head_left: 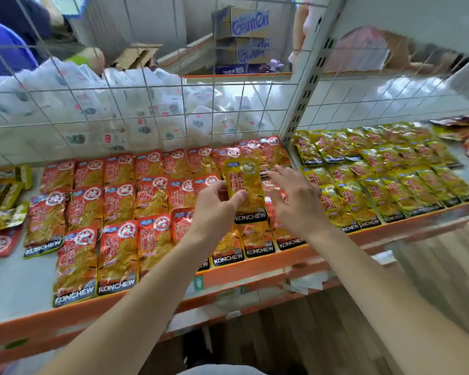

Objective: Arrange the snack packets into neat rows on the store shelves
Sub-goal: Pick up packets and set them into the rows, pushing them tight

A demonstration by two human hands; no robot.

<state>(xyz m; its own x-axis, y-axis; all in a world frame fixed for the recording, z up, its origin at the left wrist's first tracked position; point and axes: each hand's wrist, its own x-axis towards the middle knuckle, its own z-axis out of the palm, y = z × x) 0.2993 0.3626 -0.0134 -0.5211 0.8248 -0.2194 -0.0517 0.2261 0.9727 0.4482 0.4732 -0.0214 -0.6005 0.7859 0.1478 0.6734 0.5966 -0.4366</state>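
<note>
Yellow snack packet (245, 190) is held upright above the red packets (119, 201), approx. at the middle of the shelf (11, 282), w/ the KONCHEW label at its bottom. The left hand (217, 209) pinches its lower left side btw. thumb and fingers. The right hand (295, 201) is open, fingers spread, just beside the packet's right edge; if it touches, I cannot tell. Red packets lie in rows at left, yellow packets (377, 180) in rows at right. Behind stands a wire grid (119, 104) w/ white bags (65, 85).
</note>
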